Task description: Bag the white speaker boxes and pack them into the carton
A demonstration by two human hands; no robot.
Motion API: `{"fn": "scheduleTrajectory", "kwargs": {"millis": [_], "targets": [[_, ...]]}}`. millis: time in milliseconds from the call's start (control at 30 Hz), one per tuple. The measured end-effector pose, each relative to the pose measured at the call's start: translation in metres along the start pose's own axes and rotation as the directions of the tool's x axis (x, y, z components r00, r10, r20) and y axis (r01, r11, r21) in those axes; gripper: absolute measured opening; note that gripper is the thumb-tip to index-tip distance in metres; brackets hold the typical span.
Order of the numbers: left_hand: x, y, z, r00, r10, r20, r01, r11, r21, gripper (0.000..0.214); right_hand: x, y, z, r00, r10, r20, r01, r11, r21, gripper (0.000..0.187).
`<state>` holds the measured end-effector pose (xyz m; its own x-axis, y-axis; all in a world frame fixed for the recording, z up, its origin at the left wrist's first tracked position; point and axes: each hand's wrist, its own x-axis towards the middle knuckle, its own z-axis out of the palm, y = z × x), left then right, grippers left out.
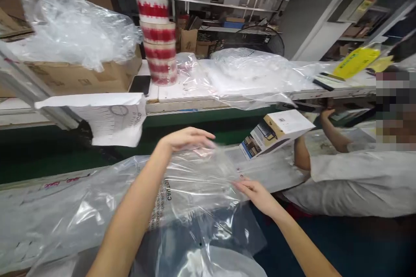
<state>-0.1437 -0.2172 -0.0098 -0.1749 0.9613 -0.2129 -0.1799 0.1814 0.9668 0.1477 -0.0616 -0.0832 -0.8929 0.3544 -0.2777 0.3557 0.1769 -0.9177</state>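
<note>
A large clear plastic bag (201, 181) with printed caution text lies across the bench edge and hangs toward me. My right hand (256, 194) pinches the bag's edge on its right side. My left hand (188, 137) is above the bag's upper edge, fingers stretched out and slightly bent to the right. The fingertips are smeared by motion, and the film beneath them is close or touching. Folds of film stretch between the two hands.
A co-worker's hand and arm (302, 153) are beside a printed product box (276, 132) at right. On the shelf are stacked red-and-white tape rolls (159, 47), a phone (140, 85), plastic bags (247, 71) and a cardboard box (81, 78). A paper sheet (117, 121) hangs from the edge.
</note>
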Motion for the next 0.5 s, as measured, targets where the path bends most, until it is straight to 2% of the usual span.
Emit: {"fn": "scheduleTrajectory", "kwargs": {"millis": [67, 133, 200, 233, 267, 333, 367, 433, 500], "targets": [[0.012, -0.013, -0.008, 0.997, -0.057, -0.052, 0.051, 0.993, -0.108, 0.065, 0.008, 0.003, -0.005, 0.986, -0.106, -0.129, 0.095, 0.991, -0.089, 0.050], [0.033, -0.034, 0.001, 0.988, -0.141, -0.056, 0.140, 0.990, -0.030, 0.057, 0.019, 0.006, -0.012, 0.971, -0.118, -0.207, 0.119, 0.993, -0.006, 0.044], [0.057, -0.058, 0.029, 0.987, -0.149, 0.055, 0.145, 0.987, 0.071, 0.063, 0.031, 0.011, -0.023, 0.966, -0.080, -0.244, 0.114, 0.985, 0.126, 0.039], [0.069, -0.069, 0.048, 0.990, -0.089, 0.106, 0.081, 0.993, 0.082, 0.071, 0.035, 0.015, -0.031, 0.962, -0.063, -0.264, 0.110, 0.980, 0.167, 0.033], [0.081, -0.078, 0.069, 0.993, -0.016, 0.119, 0.008, 0.998, 0.069, 0.069, 0.039, 0.019, -0.041, 0.960, -0.056, -0.275, 0.109, 0.978, 0.179, 0.027], [0.105, -0.093, 0.108, 0.996, 0.081, 0.045, -0.081, 0.997, 0.006, 0.037, 0.042, 0.030, -0.065, 0.949, -0.088, -0.302, 0.135, 0.981, 0.140, 0.021], [0.116, -0.098, 0.124, 0.996, 0.086, -0.013, -0.087, 0.995, -0.058, 0.026, 0.040, 0.036, -0.080, 0.939, -0.124, -0.320, 0.169, 0.979, 0.117, 0.021], [0.141, -0.105, 0.145, 0.992, 0.055, -0.111, -0.080, 0.968, -0.238, 0.033, 0.035, 0.050, -0.112, 0.910, -0.202, -0.362, 0.265, 0.955, 0.133, 0.022], [0.167, -0.113, 0.151, 0.984, 0.022, -0.174, -0.092, 0.910, -0.405, 0.041, 0.028, 0.062, -0.146, 0.887, -0.250, -0.389, 0.358, 0.904, 0.234, 0.028]]}}
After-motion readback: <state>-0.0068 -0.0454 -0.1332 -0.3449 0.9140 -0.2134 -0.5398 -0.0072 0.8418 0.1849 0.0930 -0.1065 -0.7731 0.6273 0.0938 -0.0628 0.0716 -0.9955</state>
